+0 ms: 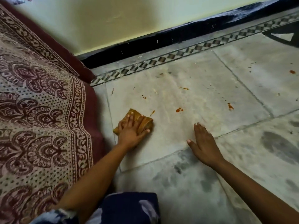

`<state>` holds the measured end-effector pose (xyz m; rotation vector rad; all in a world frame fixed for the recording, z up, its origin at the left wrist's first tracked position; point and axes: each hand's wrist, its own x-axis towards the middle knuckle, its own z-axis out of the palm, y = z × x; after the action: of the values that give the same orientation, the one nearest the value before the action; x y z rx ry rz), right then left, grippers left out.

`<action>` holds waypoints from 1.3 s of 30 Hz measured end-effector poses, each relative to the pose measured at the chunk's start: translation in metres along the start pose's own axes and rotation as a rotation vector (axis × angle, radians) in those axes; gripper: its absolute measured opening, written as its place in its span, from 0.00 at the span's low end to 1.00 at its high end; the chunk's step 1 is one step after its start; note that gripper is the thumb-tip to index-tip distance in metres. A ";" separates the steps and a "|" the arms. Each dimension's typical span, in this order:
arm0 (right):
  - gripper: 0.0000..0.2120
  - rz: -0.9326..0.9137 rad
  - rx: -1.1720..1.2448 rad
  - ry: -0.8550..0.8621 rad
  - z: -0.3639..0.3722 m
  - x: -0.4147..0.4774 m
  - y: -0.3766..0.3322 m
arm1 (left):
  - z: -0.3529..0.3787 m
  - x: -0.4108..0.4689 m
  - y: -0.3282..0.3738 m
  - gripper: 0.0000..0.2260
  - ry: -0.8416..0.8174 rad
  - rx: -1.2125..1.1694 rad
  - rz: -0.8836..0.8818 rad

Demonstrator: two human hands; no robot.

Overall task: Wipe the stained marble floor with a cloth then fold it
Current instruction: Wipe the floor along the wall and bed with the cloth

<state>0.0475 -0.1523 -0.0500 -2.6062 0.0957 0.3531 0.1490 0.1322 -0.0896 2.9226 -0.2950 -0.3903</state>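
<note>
As left hand (pixel 131 135) presses cloth (pixel 145 122), corner points away

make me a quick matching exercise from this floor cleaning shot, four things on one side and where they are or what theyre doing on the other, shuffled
Column A
1. left hand
2. right hand
3. red-orange stain spots
4. patterned fabric

Column B
a. flat on the bare marble floor, holding nothing
b. draped along the left side of the view
c. pressing down on the yellow cloth
d. scattered on the tile beyond both hands

Pairs: 1-c, 2-a, 3-d, 4-b
</note>
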 end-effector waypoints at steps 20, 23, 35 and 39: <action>0.34 0.174 -0.212 -0.042 0.000 0.024 -0.028 | -0.023 0.055 -0.024 0.33 -0.077 0.036 0.128; 0.34 0.230 -0.237 0.011 0.011 0.030 -0.020 | -0.017 0.071 0.020 0.31 -0.090 -0.014 0.147; 0.35 0.304 -0.228 0.244 0.049 0.041 -0.007 | -0.019 0.058 -0.008 0.34 -0.046 0.077 0.187; 0.35 0.285 -0.231 0.257 0.050 0.042 -0.005 | -0.011 0.066 0.036 0.34 -0.080 0.076 0.248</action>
<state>0.0769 -0.1235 -0.1003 -2.8600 0.5488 0.1301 0.2081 0.0848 -0.0875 2.8975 -0.6891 -0.4662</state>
